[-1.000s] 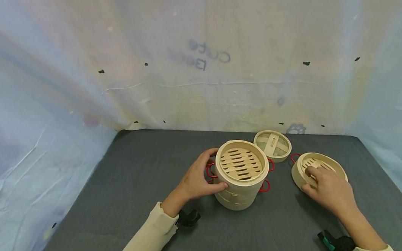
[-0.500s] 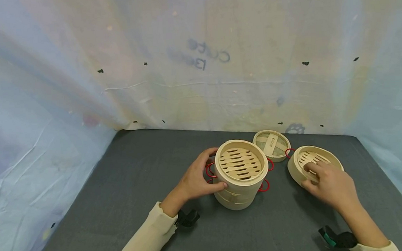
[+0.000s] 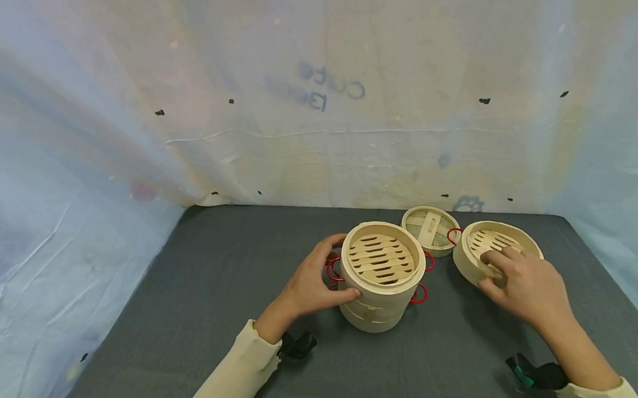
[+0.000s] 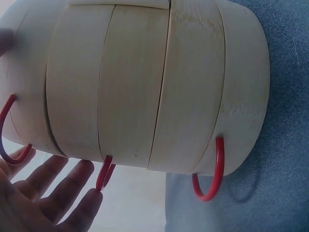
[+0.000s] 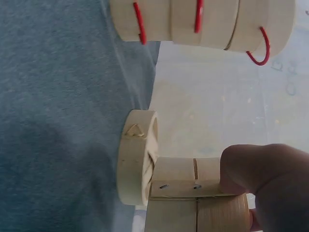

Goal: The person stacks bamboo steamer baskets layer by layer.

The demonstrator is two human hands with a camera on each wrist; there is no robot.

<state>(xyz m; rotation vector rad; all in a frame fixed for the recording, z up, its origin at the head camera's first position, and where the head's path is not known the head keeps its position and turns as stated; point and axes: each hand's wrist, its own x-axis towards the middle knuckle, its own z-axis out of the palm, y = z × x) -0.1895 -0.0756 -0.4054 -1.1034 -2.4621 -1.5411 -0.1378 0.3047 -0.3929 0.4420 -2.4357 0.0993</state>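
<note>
A stack of bamboo steamer baskets (image 3: 376,307) with red loop handles stands at the table's middle, its slatted inside facing up. My left hand (image 3: 315,286) holds it from the left, thumb on the front and fingers round the far side; the left wrist view shows several fingers (image 4: 72,186) beside the red loops. To the right, my right hand (image 3: 529,287) pinches the near rim of a separate steamer basket (image 3: 467,264), thumb outside and fingers inside. That basket is tilted and raised off the table, with a shadow below it. Its wall (image 5: 174,215) fills the lower right wrist view.
A round steamer lid (image 3: 430,229) with a crossed strap lies behind, between the stack and the lifted basket. The dark grey table (image 3: 236,275) ends at a pale hanging sheet (image 3: 317,157) at the back. Wrist cameras (image 3: 299,346) sit under both forearms.
My right hand has raised the single basket and shifted it slightly left, so its red loop now overlaps the lid's edge in the head view. The left hand and the stack stay in place.
</note>
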